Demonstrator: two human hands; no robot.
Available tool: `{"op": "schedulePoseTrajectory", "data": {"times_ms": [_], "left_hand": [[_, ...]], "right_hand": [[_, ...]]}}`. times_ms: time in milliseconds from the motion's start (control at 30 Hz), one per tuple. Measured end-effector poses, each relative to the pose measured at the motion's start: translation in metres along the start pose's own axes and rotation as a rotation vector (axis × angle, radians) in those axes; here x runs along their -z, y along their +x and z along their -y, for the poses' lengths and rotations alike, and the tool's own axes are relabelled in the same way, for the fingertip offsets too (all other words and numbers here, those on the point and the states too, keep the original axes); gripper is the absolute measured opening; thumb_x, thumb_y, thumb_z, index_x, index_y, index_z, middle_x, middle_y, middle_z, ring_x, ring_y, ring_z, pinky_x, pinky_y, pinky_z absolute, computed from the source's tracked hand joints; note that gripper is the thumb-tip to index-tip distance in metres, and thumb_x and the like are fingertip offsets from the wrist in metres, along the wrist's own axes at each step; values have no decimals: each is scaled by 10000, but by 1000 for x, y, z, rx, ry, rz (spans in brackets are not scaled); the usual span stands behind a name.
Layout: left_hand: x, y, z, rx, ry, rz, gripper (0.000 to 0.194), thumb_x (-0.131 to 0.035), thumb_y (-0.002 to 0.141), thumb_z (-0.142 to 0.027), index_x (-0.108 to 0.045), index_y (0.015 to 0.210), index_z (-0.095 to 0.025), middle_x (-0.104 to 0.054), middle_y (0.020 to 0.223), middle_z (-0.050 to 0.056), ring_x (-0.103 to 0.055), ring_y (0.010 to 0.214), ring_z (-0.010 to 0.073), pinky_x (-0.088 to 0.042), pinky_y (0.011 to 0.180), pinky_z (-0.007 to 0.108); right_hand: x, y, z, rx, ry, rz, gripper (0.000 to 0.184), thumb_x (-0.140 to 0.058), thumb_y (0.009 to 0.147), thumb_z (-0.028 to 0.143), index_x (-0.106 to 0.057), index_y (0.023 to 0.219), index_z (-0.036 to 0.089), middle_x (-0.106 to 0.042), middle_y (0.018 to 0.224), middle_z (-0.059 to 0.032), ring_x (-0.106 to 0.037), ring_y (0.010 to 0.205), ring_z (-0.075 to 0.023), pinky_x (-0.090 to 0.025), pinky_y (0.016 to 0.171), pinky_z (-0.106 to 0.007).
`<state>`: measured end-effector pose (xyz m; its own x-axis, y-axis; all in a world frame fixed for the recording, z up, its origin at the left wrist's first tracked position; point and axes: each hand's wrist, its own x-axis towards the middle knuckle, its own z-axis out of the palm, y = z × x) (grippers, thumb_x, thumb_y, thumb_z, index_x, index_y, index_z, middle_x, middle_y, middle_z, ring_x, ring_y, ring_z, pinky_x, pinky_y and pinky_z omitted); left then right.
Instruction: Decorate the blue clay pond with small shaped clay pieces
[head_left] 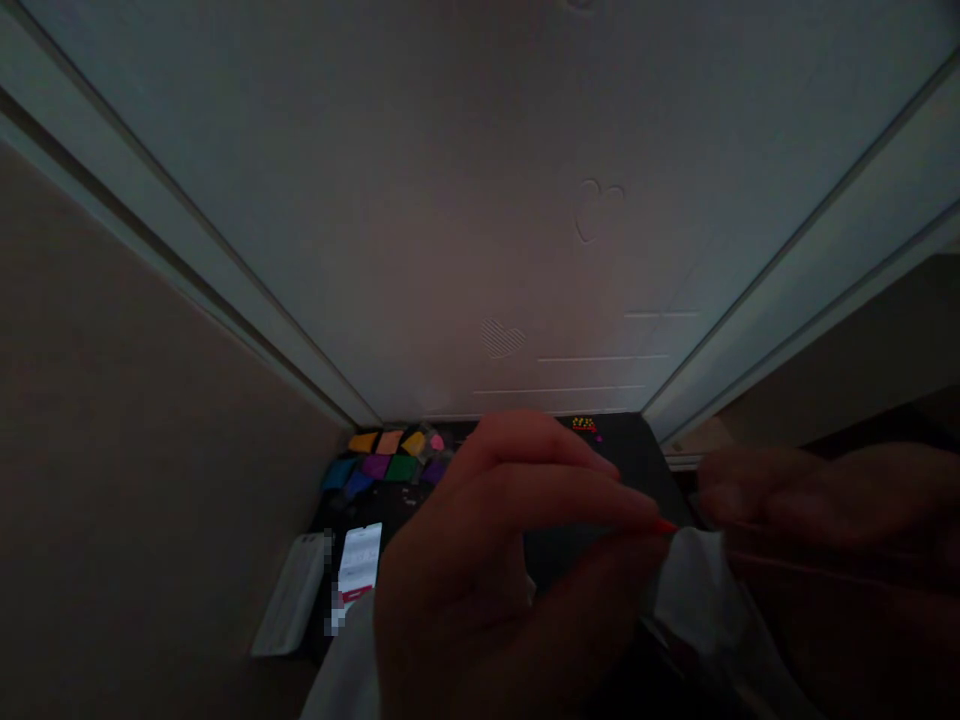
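My left hand is in the middle foreground with its thumb and fingertips pinched together. Between those fingertips shows a small bright red piece, perhaps soft clay. Just right of the pinch is a pale, crumpled-looking white thing, close to both hands. At the right, my right hand is closed, its fingers bent in dark shadow. What it grips is too dark to make out. The lower part of both hands' work is hidden by the left hand and by shadow.
On the dark table lie several coloured packets, left of the hands. A lit phone lies by a white box-like object. A small yellow-dotted red piece sits near the white panel with raised hearts.
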<state>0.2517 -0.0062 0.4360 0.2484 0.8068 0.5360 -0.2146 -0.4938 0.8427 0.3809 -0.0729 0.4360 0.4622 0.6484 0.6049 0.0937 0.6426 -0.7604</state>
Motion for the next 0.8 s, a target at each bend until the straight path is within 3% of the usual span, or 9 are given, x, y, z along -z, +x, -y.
{"op": "schedulePoseTrajectory", "data": {"times_ms": [100,233,333,433,667,800], "left_hand": [[1,0,-1,20,-25,-1,33,-652,652,-229,-643,678,-248,-583,728,-25,-557,759,113,-485,658,197],[2,2,-1,33,-121,76,80,-661,644,-182,-648,701,-235,-579,741,-16,-553,761,116,-483,661,201],[2,4,0,48,-176,126,103,-668,632,-151,-653,701,-225,-573,736,-8,-551,750,119,-480,674,209],[0,5,0,73,-182,94,83,-668,633,-167,-656,690,-226,-574,730,-4,-550,748,124,-479,678,217],[0,4,-1,66,-185,102,84,-666,634,-161,-653,684,-228,-577,726,-4,-550,739,125,-479,672,223],[0,5,-1,93,-208,111,86,-669,632,-162,-653,683,-229,-568,728,-4,-544,740,125,-471,681,230]], "right_hand": [[-11,-4,-1,111,32,-51,125,-632,670,240,-586,674,357,-637,731,25,-614,644,-205,-555,590,-357],[-21,-1,-1,148,66,-87,132,-616,678,256,-593,698,384,-640,673,25,-613,597,-204,-555,554,-347],[-24,3,-1,197,93,-33,165,-618,667,255,-592,715,411,-648,654,39,-604,584,-209,-550,540,-358],[-24,5,-1,181,108,19,192,-626,651,244,-595,718,422,-659,684,42,-604,615,-216,-538,558,-364],[-27,3,0,201,101,0,223,-619,646,212,-602,698,429,-664,687,42,-594,596,-213,-526,551,-356],[-17,5,-4,199,71,120,256,-611,652,176,-598,686,430,-660,736,48,-598,662,-210,-530,611,-364]]}}
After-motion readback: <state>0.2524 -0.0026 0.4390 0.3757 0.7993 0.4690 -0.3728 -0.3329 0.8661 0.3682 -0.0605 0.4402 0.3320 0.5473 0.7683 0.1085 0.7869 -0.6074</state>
